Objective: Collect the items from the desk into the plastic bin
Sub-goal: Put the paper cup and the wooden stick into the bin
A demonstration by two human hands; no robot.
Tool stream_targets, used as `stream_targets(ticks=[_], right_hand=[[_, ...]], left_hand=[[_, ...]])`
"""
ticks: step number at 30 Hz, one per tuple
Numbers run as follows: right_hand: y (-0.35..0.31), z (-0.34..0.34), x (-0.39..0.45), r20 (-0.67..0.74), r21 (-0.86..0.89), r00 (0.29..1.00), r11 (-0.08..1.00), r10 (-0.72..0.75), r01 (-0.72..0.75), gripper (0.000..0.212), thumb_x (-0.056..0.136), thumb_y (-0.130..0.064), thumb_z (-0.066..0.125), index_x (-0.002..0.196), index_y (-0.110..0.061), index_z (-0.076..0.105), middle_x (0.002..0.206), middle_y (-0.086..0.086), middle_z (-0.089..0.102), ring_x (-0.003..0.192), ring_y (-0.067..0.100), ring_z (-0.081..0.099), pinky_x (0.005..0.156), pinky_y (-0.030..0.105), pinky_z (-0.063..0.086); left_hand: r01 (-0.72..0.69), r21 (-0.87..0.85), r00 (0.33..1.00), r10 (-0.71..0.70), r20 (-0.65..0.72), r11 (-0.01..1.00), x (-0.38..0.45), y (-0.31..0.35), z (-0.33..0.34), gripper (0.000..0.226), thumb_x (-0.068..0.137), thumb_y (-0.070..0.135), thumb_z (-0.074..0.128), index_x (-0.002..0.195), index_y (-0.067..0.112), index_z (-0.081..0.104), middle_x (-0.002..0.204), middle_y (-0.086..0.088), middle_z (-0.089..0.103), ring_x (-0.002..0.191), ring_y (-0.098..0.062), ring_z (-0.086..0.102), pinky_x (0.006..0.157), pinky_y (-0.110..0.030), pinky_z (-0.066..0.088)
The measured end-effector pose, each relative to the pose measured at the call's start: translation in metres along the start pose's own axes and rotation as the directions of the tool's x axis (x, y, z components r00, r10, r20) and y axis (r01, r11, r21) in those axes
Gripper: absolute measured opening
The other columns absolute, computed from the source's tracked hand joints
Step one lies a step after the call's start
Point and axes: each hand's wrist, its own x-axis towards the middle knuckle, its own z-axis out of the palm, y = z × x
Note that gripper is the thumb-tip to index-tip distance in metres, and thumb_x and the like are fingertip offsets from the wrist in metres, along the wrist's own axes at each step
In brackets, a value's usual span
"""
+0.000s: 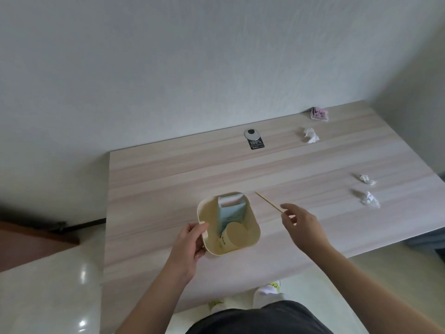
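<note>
A cream plastic bin (253,233) stands on the desk near its front edge. Inside it I see a light blue carton (230,210) upright and a tan paper cup (237,233). My left hand (190,242) grips the bin's left rim. My right hand (301,225) pinches one end of a thin wooden stick (267,201), which points up and left, just right of the bin. Crumpled white tissues lie at the back (310,135) and at the right (366,178) (368,200). A pink wrapper (319,114) sits at the far back right corner.
A round cable grommet with a black label (254,139) lies at the back of the wooden desk (168,179). A white wall rises behind. Shiny floor and a brown board (31,239) lie to the left; my feet show under the front edge.
</note>
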Motion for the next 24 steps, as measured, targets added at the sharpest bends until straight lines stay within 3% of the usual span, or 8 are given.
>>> stream_targets(ticks=[5,9,14,19,24], right_hand=[[0.043,0.01,0.038,0.131,-0.147,0.99,0.989,0.042,-0.022,0.033,0.094,-0.025,0.051,0.126,-0.018,0.055,0.113,0.004,0.063,0.098,0.022,0.059,0.084,0.035,0.047],[0.072,0.029,0.058,0.258,-0.442,0.963,0.895,0.075,0.049,0.045,0.094,-0.03,0.047,0.138,-0.021,0.042,0.136,0.006,0.048,0.125,0.028,0.042,0.1,0.039,0.035],[0.094,0.037,0.082,0.279,-0.537,0.96,0.829,0.002,0.154,0.047,0.091,-0.026,0.049,0.136,-0.017,0.038,0.131,0.006,0.047,0.121,0.026,0.043,0.098,0.036,0.035],[0.107,0.038,0.093,0.301,-0.692,0.95,0.667,-0.081,0.276,0.032,0.096,-0.015,0.04,0.127,-0.012,0.046,0.125,0.007,0.049,0.116,0.026,0.046,0.092,0.034,0.038],[0.113,0.03,0.096,0.377,-0.678,0.92,0.644,-0.11,0.355,0.029,0.095,-0.01,0.037,0.123,-0.008,0.045,0.118,0.007,0.054,0.107,0.024,0.054,0.085,0.031,0.043]], left_hand=[[0.018,-0.046,0.998,-0.021,-0.056,0.999,0.001,0.002,0.022,0.013,0.087,0.019,0.066,0.087,0.012,0.054,0.064,-0.003,0.053,0.061,-0.016,0.049,0.055,-0.031,0.03],[0.002,-0.042,0.998,-0.005,-0.065,0.999,0.0,0.003,0.052,0.014,0.088,0.019,0.064,0.085,0.014,0.051,0.059,0.0,0.05,0.054,-0.013,0.047,0.05,-0.028,0.027],[-0.018,-0.034,0.998,0.016,-0.062,0.999,-0.005,0.005,0.084,0.022,0.078,0.028,0.068,0.086,0.015,0.053,0.058,0.004,0.06,0.054,-0.011,0.06,0.05,-0.025,0.047],[-0.041,-0.015,0.99,0.039,-0.137,0.999,-0.007,0.006,0.095,0.029,0.067,0.033,0.068,0.082,0.016,0.05,0.055,0.005,0.047,0.046,-0.009,0.048,0.04,-0.021,0.037],[-0.071,0.004,0.984,0.07,-0.165,0.997,-0.002,0.005,0.105,0.026,0.07,0.03,0.067,0.077,0.017,0.046,0.046,0.01,0.041,0.037,-0.005,0.04,0.036,-0.018,0.032]])
